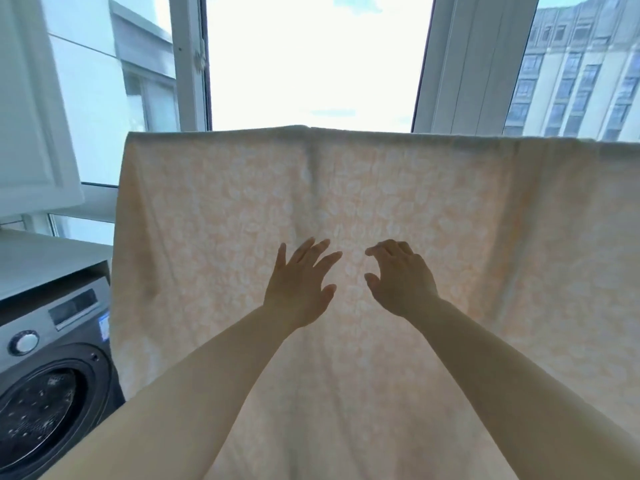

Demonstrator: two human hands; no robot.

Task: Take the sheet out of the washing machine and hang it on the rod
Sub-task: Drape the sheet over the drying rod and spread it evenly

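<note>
- Sheet (381,188) draped over hidden rod, bunched crease near fold; could dry unevenly or slide off.
- Left hand (299,289) spread open, right hand (401,282) loosely curled, gripping nothing; careless tug could drag cloth down.

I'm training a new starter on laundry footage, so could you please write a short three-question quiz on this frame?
1. True or false: the sheet already hangs draped over its support by the window.
2. Which hand has its fingers spread straight: A) left hand B) right hand?
3. On which side of the view does the washing machine stand, and can its drum be seen into?

Key: 1 true. 2 A; the right hand's fingers are loosely curled, holding nothing. 3 Left; yes, the bare drum shows.
</note>
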